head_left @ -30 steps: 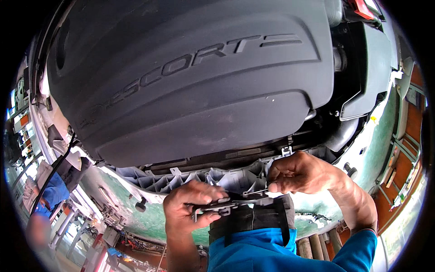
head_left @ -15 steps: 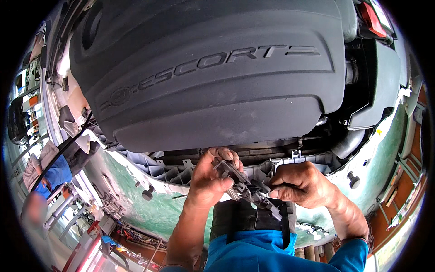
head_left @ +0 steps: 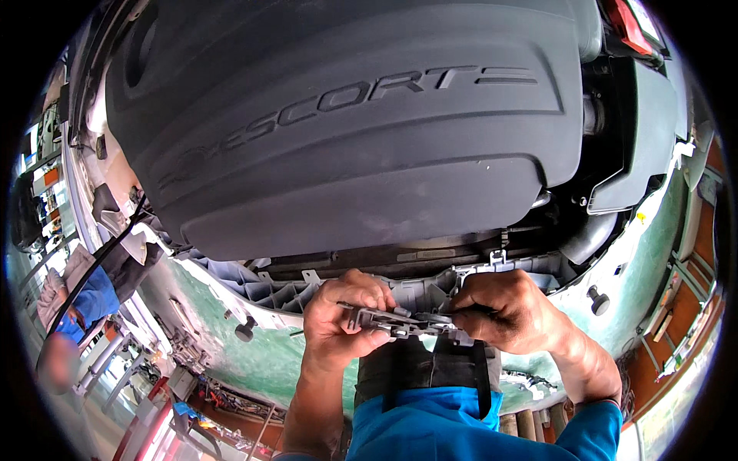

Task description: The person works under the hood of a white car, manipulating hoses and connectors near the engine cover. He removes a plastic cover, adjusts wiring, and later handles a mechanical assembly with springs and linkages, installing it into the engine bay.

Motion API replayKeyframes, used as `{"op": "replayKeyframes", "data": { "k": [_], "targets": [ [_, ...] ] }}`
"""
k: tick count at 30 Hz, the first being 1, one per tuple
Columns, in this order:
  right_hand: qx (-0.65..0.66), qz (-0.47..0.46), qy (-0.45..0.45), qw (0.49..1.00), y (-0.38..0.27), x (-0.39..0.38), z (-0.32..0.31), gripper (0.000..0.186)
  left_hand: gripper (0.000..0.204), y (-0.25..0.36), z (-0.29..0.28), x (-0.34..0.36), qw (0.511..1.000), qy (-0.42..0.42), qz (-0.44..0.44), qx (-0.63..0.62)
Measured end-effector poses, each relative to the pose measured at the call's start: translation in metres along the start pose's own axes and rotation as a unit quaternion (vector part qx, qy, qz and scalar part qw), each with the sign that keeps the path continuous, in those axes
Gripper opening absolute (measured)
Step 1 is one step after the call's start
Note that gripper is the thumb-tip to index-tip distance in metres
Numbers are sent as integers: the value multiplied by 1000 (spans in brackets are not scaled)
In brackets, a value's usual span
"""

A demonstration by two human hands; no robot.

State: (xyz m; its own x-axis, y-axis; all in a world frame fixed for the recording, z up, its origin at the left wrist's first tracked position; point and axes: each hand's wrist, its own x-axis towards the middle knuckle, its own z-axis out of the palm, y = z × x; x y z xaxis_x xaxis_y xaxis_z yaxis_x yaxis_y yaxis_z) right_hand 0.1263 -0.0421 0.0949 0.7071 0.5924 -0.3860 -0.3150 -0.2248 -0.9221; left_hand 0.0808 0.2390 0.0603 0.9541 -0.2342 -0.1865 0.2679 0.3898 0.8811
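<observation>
My left hand (head_left: 347,316) and my right hand (head_left: 507,313) hold a dark grey metal latch (head_left: 403,323) between them, in front of my body. It lies roughly level from one hand to the other, with plates and levers along its length. The left thumb presses on its near side while the fingers curl over the left end. At the other end, my right thumb and bent fingers pinch it; the grip hides that end. Just beyond both hands runs the grey ribbed front crossmember (head_left: 280,288) of a car.
A large black engine cover (head_left: 361,169) fills the far middle, with a black air box (head_left: 634,138) to its right. Round rubber stops (head_left: 244,329) stick up from the front panel. A black cable (head_left: 108,257) crosses at left, where another person (head_left: 84,300) in blue sits.
The latch has been turned from a slanting position to nearly level, and its coil spring no longer shows. My left hand has shifted slightly left and lower.
</observation>
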Motion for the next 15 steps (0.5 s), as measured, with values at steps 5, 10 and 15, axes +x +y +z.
{"op": "replayKeyframes", "data": {
  "k": [5,10,15],
  "targets": [
    [6,5,4,1000,1,1,1,14,47,-12,1,-6,981,48,-33,-183],
    [13,-26,36,999,5,-3,3,16,42,-21,5,-12,965,80,-59,-241],
    [28,-67,56,996,11,-6,7,11,32,-19,-1,-9,956,28,-95,-277]
  ]
}}
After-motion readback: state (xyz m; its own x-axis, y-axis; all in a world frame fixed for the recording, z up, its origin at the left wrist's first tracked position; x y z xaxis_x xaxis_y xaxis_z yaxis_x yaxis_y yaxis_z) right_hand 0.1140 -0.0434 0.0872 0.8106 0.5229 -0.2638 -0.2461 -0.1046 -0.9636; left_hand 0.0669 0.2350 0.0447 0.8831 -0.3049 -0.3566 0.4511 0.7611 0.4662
